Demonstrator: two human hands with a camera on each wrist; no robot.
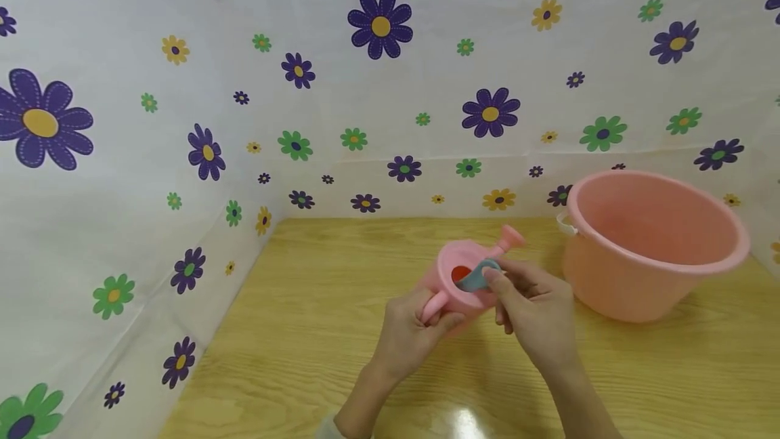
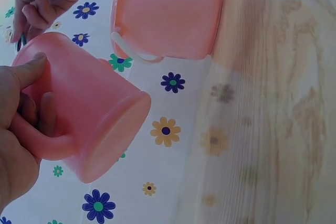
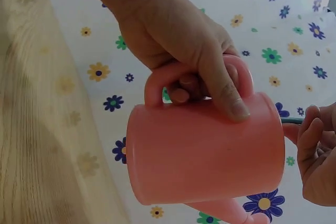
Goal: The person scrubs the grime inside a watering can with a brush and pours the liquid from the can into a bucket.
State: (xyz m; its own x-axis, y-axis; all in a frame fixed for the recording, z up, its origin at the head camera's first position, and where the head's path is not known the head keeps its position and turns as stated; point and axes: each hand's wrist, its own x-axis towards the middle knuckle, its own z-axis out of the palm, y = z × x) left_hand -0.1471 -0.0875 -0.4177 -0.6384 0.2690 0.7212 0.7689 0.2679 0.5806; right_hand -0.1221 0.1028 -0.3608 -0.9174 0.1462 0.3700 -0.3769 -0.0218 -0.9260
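A pink watering can (image 1: pixel 447 307), tilted with its mouth toward the head camera, is held above the table by my left hand (image 1: pixel 407 334). In the left wrist view, the fingers of that hand (image 2: pixel 18 135) curl through the handle (image 2: pixel 44 142) and the thumb lies along the can's side. My right hand (image 1: pixel 539 310) pinches a flat blue-grey piece (image 1: pixel 478 278) at the can's mouth, its narrow end inside. What kind of thing it is, I cannot tell. Inside the can shows something red (image 1: pixel 460 274), mostly hidden. The spout (image 1: pixel 510 239) points away to the right.
A large pink bucket (image 1: pixel 627 290) with a white handle mount (image 1: pixel 567 224) stands at the right on the wood-grain table (image 1: pixel 305 330). White sheeting (image 1: pixel 341 100) with purple, yellow and green flowers covers the back and the left side.
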